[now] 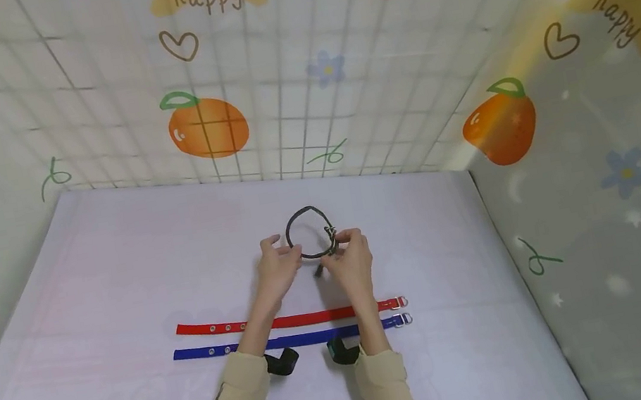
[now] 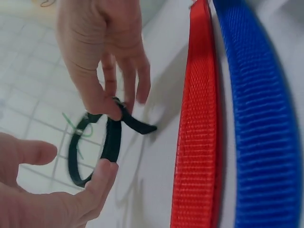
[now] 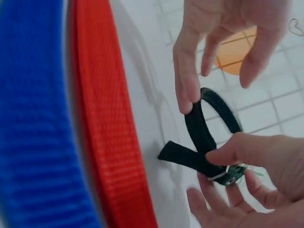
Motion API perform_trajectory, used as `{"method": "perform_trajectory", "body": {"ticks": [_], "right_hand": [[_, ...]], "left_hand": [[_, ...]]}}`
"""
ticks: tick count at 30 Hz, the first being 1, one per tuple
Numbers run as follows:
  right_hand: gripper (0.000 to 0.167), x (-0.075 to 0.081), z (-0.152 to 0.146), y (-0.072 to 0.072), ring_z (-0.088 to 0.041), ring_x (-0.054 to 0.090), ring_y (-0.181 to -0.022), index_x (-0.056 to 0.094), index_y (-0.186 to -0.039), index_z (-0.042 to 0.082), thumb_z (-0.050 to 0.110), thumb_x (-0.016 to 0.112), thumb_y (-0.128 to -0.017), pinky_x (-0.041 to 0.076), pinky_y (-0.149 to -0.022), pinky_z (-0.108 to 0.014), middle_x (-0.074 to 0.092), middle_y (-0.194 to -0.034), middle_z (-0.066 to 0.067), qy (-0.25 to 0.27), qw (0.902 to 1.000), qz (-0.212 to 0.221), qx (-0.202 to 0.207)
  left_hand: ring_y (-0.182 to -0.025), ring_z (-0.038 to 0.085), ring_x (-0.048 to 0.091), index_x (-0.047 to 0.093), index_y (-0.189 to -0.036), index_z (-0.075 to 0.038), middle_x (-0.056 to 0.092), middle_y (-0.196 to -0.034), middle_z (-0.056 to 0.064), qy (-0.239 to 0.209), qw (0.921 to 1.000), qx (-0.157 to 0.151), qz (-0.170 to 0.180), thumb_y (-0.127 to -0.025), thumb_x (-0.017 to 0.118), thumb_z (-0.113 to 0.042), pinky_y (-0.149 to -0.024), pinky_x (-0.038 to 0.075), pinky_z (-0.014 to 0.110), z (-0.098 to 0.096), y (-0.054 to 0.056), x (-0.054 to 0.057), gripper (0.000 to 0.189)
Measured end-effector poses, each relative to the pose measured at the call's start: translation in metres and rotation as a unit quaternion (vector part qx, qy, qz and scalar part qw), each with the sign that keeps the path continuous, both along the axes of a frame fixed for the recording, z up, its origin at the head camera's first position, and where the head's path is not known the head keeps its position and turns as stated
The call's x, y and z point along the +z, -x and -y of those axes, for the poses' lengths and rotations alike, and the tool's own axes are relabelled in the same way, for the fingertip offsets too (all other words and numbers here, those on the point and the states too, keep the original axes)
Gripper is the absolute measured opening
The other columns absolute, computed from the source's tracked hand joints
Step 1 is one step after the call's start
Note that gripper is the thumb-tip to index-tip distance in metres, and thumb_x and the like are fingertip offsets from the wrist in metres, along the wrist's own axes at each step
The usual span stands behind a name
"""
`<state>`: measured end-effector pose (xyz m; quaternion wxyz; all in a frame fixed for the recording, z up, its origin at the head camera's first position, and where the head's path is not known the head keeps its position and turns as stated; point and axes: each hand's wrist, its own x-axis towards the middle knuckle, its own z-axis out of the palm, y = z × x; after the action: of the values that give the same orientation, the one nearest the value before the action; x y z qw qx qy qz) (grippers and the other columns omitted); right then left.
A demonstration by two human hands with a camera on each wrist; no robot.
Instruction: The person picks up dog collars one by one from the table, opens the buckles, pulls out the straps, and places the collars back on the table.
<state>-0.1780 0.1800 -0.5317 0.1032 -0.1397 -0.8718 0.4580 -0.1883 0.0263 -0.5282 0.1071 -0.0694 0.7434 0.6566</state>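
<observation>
A dark collar (image 1: 309, 208), blackish green in the wrist views, is buckled into a loop and held up over the table. My right hand (image 1: 353, 267) pinches it by the metal buckle (image 3: 232, 175), thumb on the band and fingers behind. The strap's free end (image 3: 178, 156) sticks out past that thumb. On the loop's other side, my left hand (image 1: 277, 270) touches the band with extended fingertips, its thumb standing apart. Nearer to me lie a red collar (image 1: 309, 318) and a blue collar (image 1: 312, 337), both stretched flat side by side beneath my forearms.
The white tabletop (image 1: 84, 284) meets a patterned curtain (image 1: 123, 142) over a wire grid at the back. Another printed curtain (image 1: 612, 248) borders the right side. Black wrist devices (image 1: 282, 362) sit at my cuffs, over the blue collar's near side.
</observation>
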Motion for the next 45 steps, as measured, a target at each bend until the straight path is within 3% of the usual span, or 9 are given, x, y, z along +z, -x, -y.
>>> {"method": "perform_trajectory", "body": {"ticks": [6,10,17,22,25,30,33,40,45], "right_hand": [[0.048,0.000,0.004,-0.012,-0.037,0.079,-0.109,0.062,-0.130,0.002,0.000,0.079,-0.086,0.065,-0.092,-0.051,0.068,-0.122,-0.018,0.051,0.9985,-0.017,-0.011],[0.045,0.004,0.007,-0.028,-0.035,0.078,-0.110,0.070,-0.131,0.004,0.001,0.077,-0.087,0.066,-0.092,-0.046,0.068,-0.117,-0.017,0.047,0.9983,-0.034,0.008],[0.041,0.023,0.012,-0.059,-0.034,0.078,-0.110,0.074,-0.127,0.009,-0.003,0.075,-0.087,0.066,-0.093,-0.048,0.069,-0.113,-0.013,0.042,0.9960,-0.044,0.065],[0.041,0.038,0.018,-0.084,-0.029,0.078,-0.108,0.076,-0.123,0.013,-0.005,0.075,-0.087,0.067,-0.089,-0.044,0.069,-0.109,-0.008,0.009,0.9921,-0.061,0.109],[0.038,0.044,0.022,-0.098,-0.024,0.076,-0.105,0.078,-0.120,0.014,-0.005,0.076,-0.087,0.067,-0.090,-0.040,0.067,-0.107,-0.004,-0.002,0.9901,-0.071,0.121],[0.033,0.056,0.026,-0.115,-0.017,0.073,-0.101,0.080,-0.114,0.014,-0.005,0.078,-0.087,0.066,-0.091,-0.038,0.066,-0.106,-0.001,-0.018,0.9866,-0.089,0.135],[0.032,0.063,0.027,-0.120,-0.016,0.071,-0.098,0.081,-0.112,0.014,-0.006,0.078,-0.087,0.065,-0.088,-0.038,0.067,-0.107,-0.001,-0.037,0.9829,-0.103,0.148],[0.035,0.071,0.028,-0.124,-0.015,0.071,-0.101,0.079,-0.115,0.015,-0.007,0.077,-0.087,0.064,-0.090,-0.035,0.066,-0.109,0.000,-0.070,0.9731,-0.123,0.181],[0.045,0.068,0.028,-0.122,-0.013,0.069,-0.093,0.075,-0.121,0.017,-0.010,0.074,-0.086,0.065,-0.084,-0.036,0.067,-0.106,0.000,-0.072,0.9675,-0.139,0.198]], "left_hand": [[-0.122,0.041,0.074,0.024,-0.166,-0.004,0.059,-0.143,0.028,-0.093,0.9947,0.004,0.044,-0.109,0.062,-0.023,-0.112,0.056,0.050,0.011,-0.013,0.002,0.071],[-0.123,0.040,0.074,0.026,-0.165,-0.004,0.058,-0.143,0.028,-0.087,0.9951,-0.018,0.045,-0.110,0.061,-0.024,-0.114,0.055,0.049,0.023,-0.030,0.000,0.069],[-0.119,0.038,0.070,0.035,-0.159,-0.006,0.058,-0.138,0.021,0.065,0.9917,0.035,-0.105,-0.108,0.063,-0.021,-0.099,0.060,0.050,0.037,-0.072,0.014,0.060],[-0.131,0.028,0.055,0.043,-0.153,-0.014,0.048,-0.148,0.013,0.144,0.9626,0.082,-0.214,-0.110,0.063,-0.028,-0.106,0.055,0.050,0.038,-0.100,0.025,0.050],[-0.138,0.027,0.050,0.049,-0.150,-0.013,0.049,-0.152,0.012,0.183,0.9321,0.085,-0.301,-0.108,0.065,-0.032,-0.110,0.054,0.052,0.038,-0.112,0.029,0.048],[-0.139,0.032,0.051,0.061,-0.143,-0.013,0.059,-0.149,0.010,0.266,0.8616,0.036,-0.431,-0.107,0.067,-0.043,-0.112,0.050,0.050,0.041,-0.119,0.034,0.047],[-0.134,0.029,0.055,0.064,-0.138,-0.017,0.066,-0.139,0.004,0.297,0.8441,-0.008,-0.446,-0.105,0.068,-0.043,-0.109,0.048,0.046,0.044,-0.121,0.037,0.043],[-0.117,0.022,0.066,0.070,-0.131,-0.019,0.075,-0.119,-0.001,0.305,0.8456,-0.035,-0.437,-0.093,0.080,-0.033,-0.095,0.052,0.038,0.051,-0.124,0.039,0.042],[-0.117,0.019,0.068,0.069,-0.134,-0.018,0.077,-0.123,-0.002,0.273,0.8681,-0.054,-0.411,-0.094,0.083,-0.032,-0.097,0.055,0.039,0.056,-0.122,0.039,0.043]]}}
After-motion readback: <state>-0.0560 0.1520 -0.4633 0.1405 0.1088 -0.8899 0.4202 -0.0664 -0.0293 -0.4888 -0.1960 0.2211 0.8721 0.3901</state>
